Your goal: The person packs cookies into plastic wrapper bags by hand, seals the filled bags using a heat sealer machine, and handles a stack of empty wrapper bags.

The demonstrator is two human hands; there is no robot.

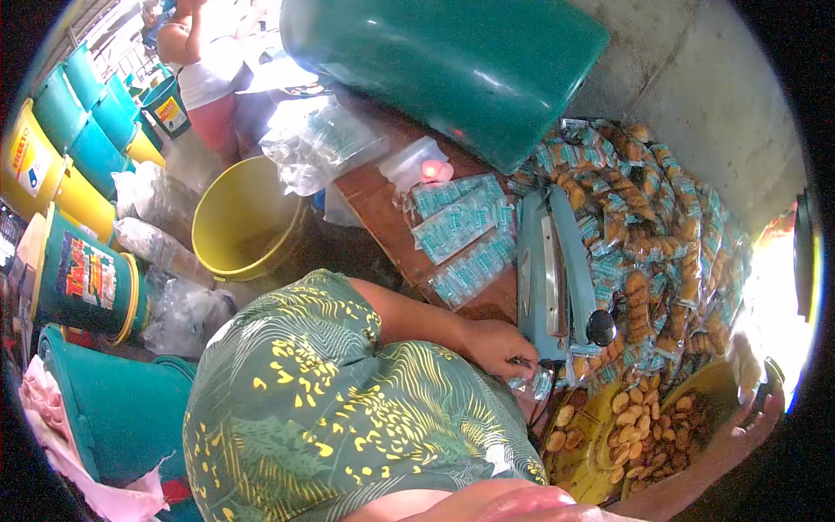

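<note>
My left hand [500, 348] is closed with fingers pinched on a small clear plastic packet [532, 383] with teal print. Right beside it lies a blue-grey heat sealer [541, 270] with a metal strip and a black knob [600, 328]. My right hand [758, 409] is at the far right, by the rim of a yellow basin [600, 418]; glare and blur hide how its fingers are set. Something white [746, 361] shows at that hand. Flat brown biscuit-like pieces [635, 426] lie in the basin.
Packed twisted snacks [644, 252] are heaped behind the sealer. Printed packet strips [461, 217] lie on a brown board [383, 209], beside a large green drum [452, 70]. A yellow bucket [248, 222] and stacked pails [87, 148] stand left. Another person [209, 70] stands behind.
</note>
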